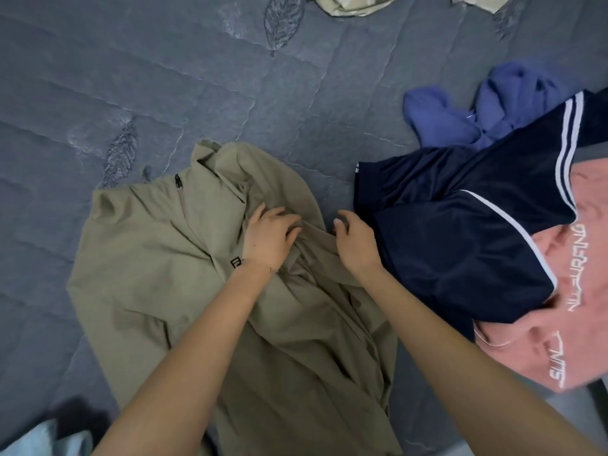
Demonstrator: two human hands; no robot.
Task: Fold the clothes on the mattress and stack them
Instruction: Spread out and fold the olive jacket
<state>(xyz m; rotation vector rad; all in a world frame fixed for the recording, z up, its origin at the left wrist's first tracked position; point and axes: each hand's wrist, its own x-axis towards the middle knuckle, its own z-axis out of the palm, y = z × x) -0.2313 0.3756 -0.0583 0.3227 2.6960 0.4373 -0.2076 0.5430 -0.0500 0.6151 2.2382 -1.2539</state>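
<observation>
White lettering was printed sideways on the pink garment; "SURFING" could be made out along its upper stretch, and what was perhaps "SUN" lower down. A small black logo was stamped on the khaki jacket, half covered by the left hand and not legible.

Far edge now: crumpled, shiny beige-gold fabric pokes into view, and a second scrap with the same sheen sits off to its right. Near left corner: pale blue cloth, with a dark shadow just above it.
</observation>
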